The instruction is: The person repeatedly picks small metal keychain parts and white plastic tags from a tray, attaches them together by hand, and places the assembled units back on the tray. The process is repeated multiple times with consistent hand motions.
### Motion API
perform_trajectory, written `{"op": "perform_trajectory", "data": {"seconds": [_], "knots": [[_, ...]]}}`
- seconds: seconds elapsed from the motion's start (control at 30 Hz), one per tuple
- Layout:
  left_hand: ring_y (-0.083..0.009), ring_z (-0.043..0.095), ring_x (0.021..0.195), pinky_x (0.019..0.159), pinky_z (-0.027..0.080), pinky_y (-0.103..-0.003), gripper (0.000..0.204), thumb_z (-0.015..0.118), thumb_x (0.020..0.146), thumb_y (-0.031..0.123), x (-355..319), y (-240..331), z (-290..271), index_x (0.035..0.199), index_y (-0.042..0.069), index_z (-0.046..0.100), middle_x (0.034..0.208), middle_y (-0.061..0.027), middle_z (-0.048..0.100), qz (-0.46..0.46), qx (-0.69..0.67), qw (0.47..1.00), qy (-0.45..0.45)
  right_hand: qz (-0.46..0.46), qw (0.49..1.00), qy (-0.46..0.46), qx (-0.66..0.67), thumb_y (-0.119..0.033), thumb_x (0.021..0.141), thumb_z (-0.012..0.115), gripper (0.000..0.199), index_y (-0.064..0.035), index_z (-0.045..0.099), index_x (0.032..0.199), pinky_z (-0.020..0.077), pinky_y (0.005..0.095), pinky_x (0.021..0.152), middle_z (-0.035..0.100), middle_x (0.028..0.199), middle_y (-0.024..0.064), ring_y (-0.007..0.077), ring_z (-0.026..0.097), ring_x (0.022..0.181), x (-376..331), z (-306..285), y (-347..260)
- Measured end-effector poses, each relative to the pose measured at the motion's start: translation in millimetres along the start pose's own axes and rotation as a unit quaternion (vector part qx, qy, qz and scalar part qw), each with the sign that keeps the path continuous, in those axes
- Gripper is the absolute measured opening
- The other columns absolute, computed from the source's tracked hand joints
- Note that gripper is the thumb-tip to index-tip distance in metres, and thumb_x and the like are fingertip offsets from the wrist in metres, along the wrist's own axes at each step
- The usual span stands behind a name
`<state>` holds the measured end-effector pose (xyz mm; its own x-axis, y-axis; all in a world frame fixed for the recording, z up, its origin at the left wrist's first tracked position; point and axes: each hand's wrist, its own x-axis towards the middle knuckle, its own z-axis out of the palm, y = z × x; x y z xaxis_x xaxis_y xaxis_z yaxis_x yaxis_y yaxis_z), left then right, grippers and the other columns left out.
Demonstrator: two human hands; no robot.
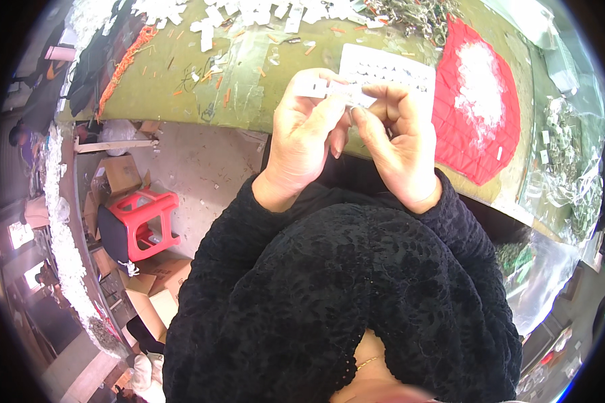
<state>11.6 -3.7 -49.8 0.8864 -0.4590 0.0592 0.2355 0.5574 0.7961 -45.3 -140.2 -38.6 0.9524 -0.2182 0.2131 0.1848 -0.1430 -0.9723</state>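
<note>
Both hands are raised over the near edge of a green-topped table (249, 111), close together. Between the fingers of my left hand (306, 134) is a small white card (319, 88), pinched by thumb and forefinger. My right hand (403, 138) meets it from the other side, its thumb and forefinger closed at the card's right end. Whether a smaller piece sits between those right fingertips is too fine to make out. Just behind the hands lies a white sheet (390, 67) with rows of small dark marks.
A red quilted cloth (480, 101) bearing a white heap lies to the right. Many white cards (249, 13) and tangled greenish strands (417, 17) cover the far side. Orange netting (124, 67) lies at left. Below stand a red plastic stool (141, 221) and cardboard boxes (158, 289).
</note>
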Motion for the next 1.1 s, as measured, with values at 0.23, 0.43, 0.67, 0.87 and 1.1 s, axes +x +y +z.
{"op": "perform_trajectory", "data": {"seconds": [0.23, 0.43, 0.67, 0.87, 1.1], "knots": [[-0.006, 0.052, 0.066, 0.055, 0.043, -0.02, 0.019, 0.054, 0.094, 0.002, -7, -1, 7, 0.112, 0.004, 0.05, 0.089, -0.0041, 0.059, 0.031, 0.113, 0.992, 0.046, -0.052, 0.993, 0.011, -0.107, -0.002, 0.087, 0.066, 0.007, 0.0003, 0.061, 0.092, 0.0438, 0.02, 0.059, 0.062, 0.076, -0.0006, 0.0026, 0.052, 0.064, 2, -1, -10], [-0.0084, 0.052, 0.085, 0.075, 0.044, -0.023, 0.021, 0.053, 0.092, -0.001, -9, 2, 9, 0.113, 0.003, 0.05, 0.097, -0.0034, 0.056, 0.051, 0.201, 0.977, 0.058, 0.006, 0.996, -0.013, -0.088, -0.005, 0.087, 0.063, 0.008, 0.0003, 0.059, 0.092, 0.0467, 0.0235, 0.061, 0.063, 0.076, 0.003, 0.0064, 0.057, 0.068, 5, -4, -13], [-0.0062, 0.043, 0.05, 0.044, 0.036, -0.021, 0.02, 0.049, 0.095, 0.007, -10, 6, 3, 0.114, 0.001, 0.05, 0.082, -0.0039, 0.056, -0.061, 0.065, 0.995, 0.033, 0.231, 0.959, -0.1, 0.13, -0.011, 0.09, 0.06, 0.011, -0.001, 0.059, 0.095, 0.0435, 0.0216, 0.062, 0.063, 0.082, 0.0017, 0.0062, 0.054, 0.07, 11, -13, -10], [-0.0089, 0.045, 0.047, 0.04, 0.037, -0.023, 0.022, 0.052, 0.097, 0.014, -12, 5, -13, 0.115, 0.002, 0.056, 0.072, -0.0019, 0.055, -0.166, -0.134, 0.977, 0.005, 0.188, 0.966, -0.08, 0.159, -0.01, 0.092, 0.06, 0.008, -0.0041, 0.06, 0.087, 0.036, 0.0173, 0.052, 0.056, 0.071, -0.0017, 0.0034, 0.048, 0.059, -2, -2, -7], [-0.0115, 0.057, 0.06, 0.043, 0.045, -0.025, 0.033, 0.06, 0.095, 0.017, -15, 8, -37, 0.121, -0.002, 0.054, 0.094, -0.0082, 0.061, -0.14, -0.16, 0.977, -0.025, -0.138, 0.943, 0.037, -0.301, -0.007, 0.087, 0.066, 0.013, -0.0031, 0.064, 0.099, 0.0513, 0.0366, 0.07, 0.062, 0.087, 0.015, 0.0307, 0.063, 0.081, 8, -53, 6]]}}
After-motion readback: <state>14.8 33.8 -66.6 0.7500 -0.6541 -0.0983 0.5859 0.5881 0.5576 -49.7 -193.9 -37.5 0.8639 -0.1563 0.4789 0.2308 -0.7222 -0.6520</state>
